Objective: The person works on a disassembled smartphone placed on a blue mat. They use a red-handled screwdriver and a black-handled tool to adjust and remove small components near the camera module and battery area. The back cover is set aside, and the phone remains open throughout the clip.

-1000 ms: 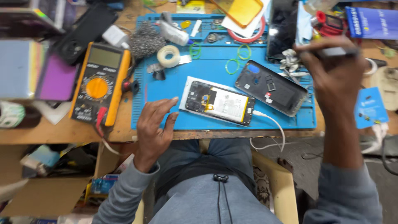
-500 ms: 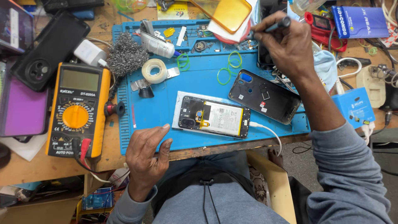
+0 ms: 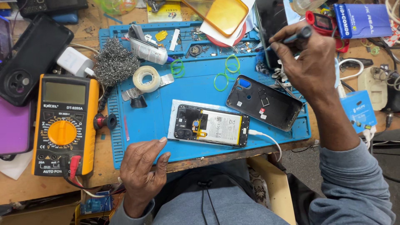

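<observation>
Since a moment ago my right hand has dropped slightly toward the blue mat's far right corner — fingers clamped on a dark screwdriver — while my left hand, fingers loosely apart, rests at the near edge beside the opened phone.

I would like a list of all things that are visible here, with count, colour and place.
work mat: 1, blue, centre of bench
opened phone: 1, black and white, on mat, cable plugged in
phone back cover: 1, black, right of mat
multimeter: 1, yellow, left of mat
tape roll: 1, whitish, on mat
steel wool: 1, grey, mat's left edge
rubber bands: about 3, green, on mat
box: 1, blue, top right
left hand: empty, on bench edge
right hand: holds dark tool
</observation>
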{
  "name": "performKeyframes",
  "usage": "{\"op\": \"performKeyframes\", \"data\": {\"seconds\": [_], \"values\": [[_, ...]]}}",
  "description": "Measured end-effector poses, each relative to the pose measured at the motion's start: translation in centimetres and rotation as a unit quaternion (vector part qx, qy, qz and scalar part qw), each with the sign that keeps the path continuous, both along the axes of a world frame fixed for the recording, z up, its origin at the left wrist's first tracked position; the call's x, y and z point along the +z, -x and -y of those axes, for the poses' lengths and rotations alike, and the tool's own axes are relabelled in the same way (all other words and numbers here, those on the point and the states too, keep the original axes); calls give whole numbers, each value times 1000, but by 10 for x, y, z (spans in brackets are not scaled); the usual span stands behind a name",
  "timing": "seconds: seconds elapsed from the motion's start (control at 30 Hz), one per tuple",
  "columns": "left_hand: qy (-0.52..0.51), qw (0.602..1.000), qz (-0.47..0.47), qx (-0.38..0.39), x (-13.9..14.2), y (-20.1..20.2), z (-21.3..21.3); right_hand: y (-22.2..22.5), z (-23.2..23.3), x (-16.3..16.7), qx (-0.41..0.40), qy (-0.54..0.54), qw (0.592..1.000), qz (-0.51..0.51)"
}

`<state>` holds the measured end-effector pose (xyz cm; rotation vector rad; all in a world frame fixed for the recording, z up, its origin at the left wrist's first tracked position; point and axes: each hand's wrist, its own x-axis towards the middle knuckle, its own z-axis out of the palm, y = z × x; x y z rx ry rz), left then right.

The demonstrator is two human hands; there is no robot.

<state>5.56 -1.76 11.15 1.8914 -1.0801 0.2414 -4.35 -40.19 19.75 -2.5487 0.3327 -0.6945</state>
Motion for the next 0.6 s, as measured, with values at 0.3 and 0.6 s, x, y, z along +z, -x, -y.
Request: {"op": "performKeyframes", "data": {"seconds": [0.3, 0.6], "values": [[-10, 1000, -10, 5, 1, -1, 1, -23, 2, -11, 46, -49, 996, 54], [-14, 1000, -18, 6, -3, 0, -2, -21, 5, -15, 23, -32, 998, 43]]}}
